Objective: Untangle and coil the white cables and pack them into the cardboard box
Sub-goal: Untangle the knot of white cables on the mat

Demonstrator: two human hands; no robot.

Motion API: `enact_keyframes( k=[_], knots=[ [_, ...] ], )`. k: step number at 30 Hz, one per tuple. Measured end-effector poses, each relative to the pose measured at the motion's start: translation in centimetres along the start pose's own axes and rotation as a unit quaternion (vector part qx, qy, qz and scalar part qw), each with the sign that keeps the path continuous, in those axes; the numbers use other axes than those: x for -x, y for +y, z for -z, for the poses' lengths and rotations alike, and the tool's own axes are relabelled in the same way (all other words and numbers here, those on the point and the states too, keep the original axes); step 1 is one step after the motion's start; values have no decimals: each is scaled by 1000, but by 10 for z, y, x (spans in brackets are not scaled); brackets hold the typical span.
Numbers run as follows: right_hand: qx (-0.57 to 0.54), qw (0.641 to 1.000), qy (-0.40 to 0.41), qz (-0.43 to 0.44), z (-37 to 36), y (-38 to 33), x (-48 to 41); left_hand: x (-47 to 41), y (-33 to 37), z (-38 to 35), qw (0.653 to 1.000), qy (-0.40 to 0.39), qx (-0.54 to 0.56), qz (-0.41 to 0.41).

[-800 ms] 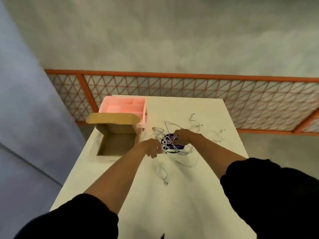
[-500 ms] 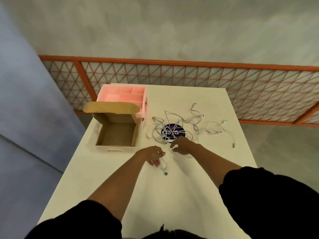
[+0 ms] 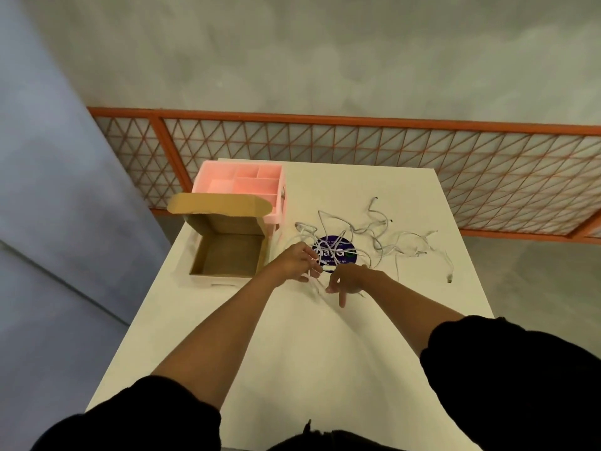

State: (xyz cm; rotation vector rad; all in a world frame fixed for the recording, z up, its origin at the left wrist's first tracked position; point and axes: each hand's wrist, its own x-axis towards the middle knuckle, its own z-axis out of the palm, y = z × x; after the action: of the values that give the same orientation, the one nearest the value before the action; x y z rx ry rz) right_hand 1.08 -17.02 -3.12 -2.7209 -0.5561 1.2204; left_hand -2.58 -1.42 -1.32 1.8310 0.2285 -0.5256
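- The cardboard box (image 3: 227,258) stands open on the white counter (image 3: 292,369), close to the counter's left edge. Its lid flap (image 3: 219,205) is raised on the far side and its brown bottom is showing.
- A pink compartment tray (image 3: 240,182) sits directly behind the box. The flap hides the tray's near edge, so I cannot tell whether the two touch.
- The white cables (image 3: 374,236) lie in a loose, uncoiled tangle on the counter to the right of the box, apart from it.
- Several strands cross a round purple sticker (image 3: 335,250) on the counter. Loose ends trail farther right of the box, and one plug end (image 3: 449,279) lies out beyond the rest.
- The left hand (image 3: 296,262) is just right of the box's near right corner, at the near left edge of the tangle. Its fingers are bent over a strand, but they are blurred, so I cannot tell whether its grip has closed on the cable.
- The right hand (image 3: 349,279) is farther right of the box, just beside the left hand and not touching it. Its grip is open, with fingers spread and straight, tips down at the counter by a thin strand.
- Both forearms are bare below black sleeves (image 3: 520,379).
- An orange mesh fence (image 3: 390,148) runs beyond the box, past the counter's far edge.
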Motion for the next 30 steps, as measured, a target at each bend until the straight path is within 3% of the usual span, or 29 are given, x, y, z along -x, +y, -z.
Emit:
enact_keyframes(
  k=[6, 12, 16, 18, 22, 26, 30],
  knots=[
    [-192, 981, -25, 18, 12, 0, 4, 3, 19, 19, 997, 21, 76, -1],
    [-393, 903, 174, 6, 24, -2, 5, 13, 20, 32, 998, 0, 60, 13],
    [-388, 900, 198, -18, 29, 1, 4, 20, 23, 37, 977, -38, 207, 11],
    [-354, 920, 167, -32, 29, -1, 7, 20, 24, 39, 961, -43, 272, -11],
    [-294, 956, 6, -1, 24, -15, 19, 18, 28, 37, 944, -46, 323, -52],
    [-204, 974, -85, 46, 28, -28, 30, 16, 27, 30, 954, -31, 290, -75],
    [-163, 974, -129, 90, 44, -36, 39, 12, 22, 25, 971, 19, 233, -44]
  ],
)
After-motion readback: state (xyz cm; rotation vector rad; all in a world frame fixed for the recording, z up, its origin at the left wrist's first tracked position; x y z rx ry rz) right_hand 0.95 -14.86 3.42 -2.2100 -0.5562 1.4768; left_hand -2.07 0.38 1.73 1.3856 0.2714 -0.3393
